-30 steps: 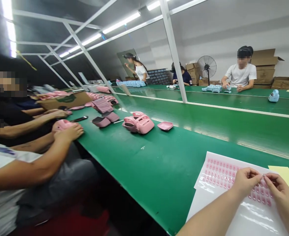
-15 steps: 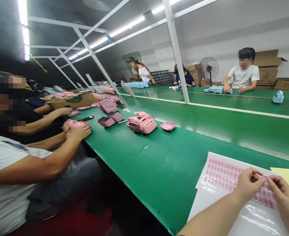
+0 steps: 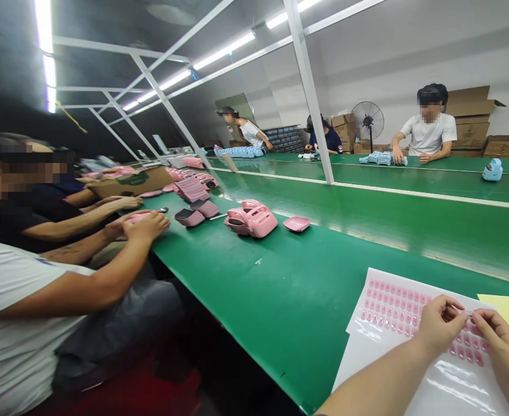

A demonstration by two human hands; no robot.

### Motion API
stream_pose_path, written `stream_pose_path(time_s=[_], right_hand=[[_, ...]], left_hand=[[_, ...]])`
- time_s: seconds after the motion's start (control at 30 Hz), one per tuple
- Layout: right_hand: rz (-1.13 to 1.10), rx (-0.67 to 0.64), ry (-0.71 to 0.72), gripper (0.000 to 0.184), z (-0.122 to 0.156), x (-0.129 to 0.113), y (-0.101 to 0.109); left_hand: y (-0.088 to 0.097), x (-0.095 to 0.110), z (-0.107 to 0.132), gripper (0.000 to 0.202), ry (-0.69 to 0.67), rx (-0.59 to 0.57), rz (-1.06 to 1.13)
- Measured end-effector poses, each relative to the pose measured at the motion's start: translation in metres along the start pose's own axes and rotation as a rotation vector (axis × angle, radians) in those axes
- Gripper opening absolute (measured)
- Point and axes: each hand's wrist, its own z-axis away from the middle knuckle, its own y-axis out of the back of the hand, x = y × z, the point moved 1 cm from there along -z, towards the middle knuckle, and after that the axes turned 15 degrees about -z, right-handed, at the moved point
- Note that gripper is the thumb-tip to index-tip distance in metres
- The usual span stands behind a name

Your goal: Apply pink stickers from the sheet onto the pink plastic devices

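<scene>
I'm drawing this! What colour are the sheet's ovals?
The ovals are pink, best in the head view.

A factory assembly workshop. People sit along a long green bench bearing pink plastic parts. Tube lights hang overhead; cardboard boxes stand behind

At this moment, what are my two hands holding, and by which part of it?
Your left hand and right hand pinch a small whitish piece at its two sides; its exact kind cannot be told.
</scene>
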Motion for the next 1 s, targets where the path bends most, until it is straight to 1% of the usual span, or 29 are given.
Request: stream_pose_path(time_s=[0.2, 0.47, 0.57, 0.73, 0.87, 1.0], right_hand=[[-0.031, -0.01, -0.007, 0.033, 0.003, -0.001, -0.002], [-0.044, 0.0, -0.001, 0.035, 0.001, -0.001, -0.002], [-0.105, 0.006, -0.004, 0.032, -0.001, 0.003, 0.0], [-0.179, -0.027, -0.013, 0.03, -0.002, 0.008, 0.003], [-0.237, -0.049, -0.044, 0.028, -0.001, 0.006, 0.001], [-0.359, -0.059, -0.094, 0.027, -0.001, 0.002, 0.0]], left_hand=[[0.001, 0.002, 0.001, 0.013, -0.007, -0.009, -0.013], [0.0, -0.001, 0.0, 0.01, -0.001, -0.02, -0.009], [0.0, 0.001, 0.001, 0.013, -0.003, -0.048, -0.009], [0.001, 0.002, 0.002, 0.017, -0.016, -0.079, -0.006], [0.002, 0.0, 0.003, 0.025, -0.029, -0.105, 0.003], [0.003, 0.0, 0.004, 0.03, -0.038, -0.124, 0.005]])
